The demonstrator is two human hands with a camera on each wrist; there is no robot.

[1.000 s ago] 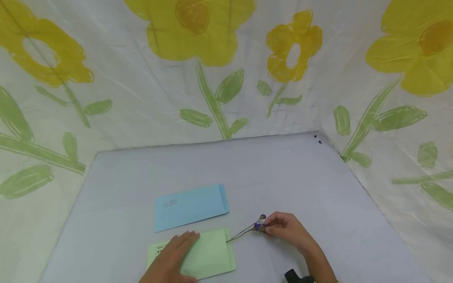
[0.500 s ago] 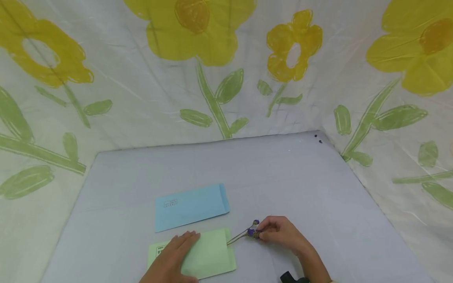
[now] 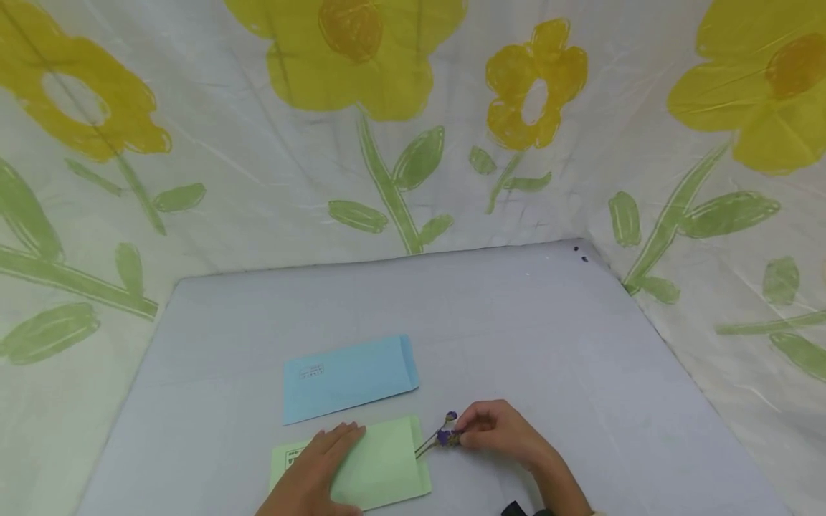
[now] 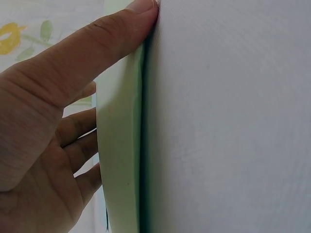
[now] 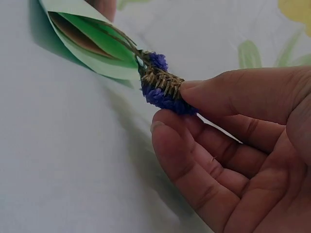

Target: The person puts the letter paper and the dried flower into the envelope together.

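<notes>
My right hand (image 3: 503, 436) pinches a dried flower sprig (image 3: 444, 437) by its purple blossoms, between thumb and fingertips. Its thin brown stems run into the open right end of a light green envelope (image 3: 381, 466). In the right wrist view the envelope's mouth gapes, with the stems entering and a brown strip showing inside; the purple flower head (image 5: 165, 92) stays outside. Flat on the envelope's left part lies my left hand (image 3: 312, 469), fingers extended, holding it down. The left wrist view has the left thumb (image 4: 102, 46) along the envelope's near edge.
A light blue envelope (image 3: 351, 380) with small print lies just beyond the green one on the grey-white tabletop (image 3: 516, 315). A white sheet with painted yellow flowers (image 3: 355, 32) hangs behind and at both sides. A black device (image 3: 516, 509) is at the right wrist.
My right hand has moved left and toward me with the sprig, sliding the stems deeper into the green envelope. The left hand and both envelopes have stayed almost still.
</notes>
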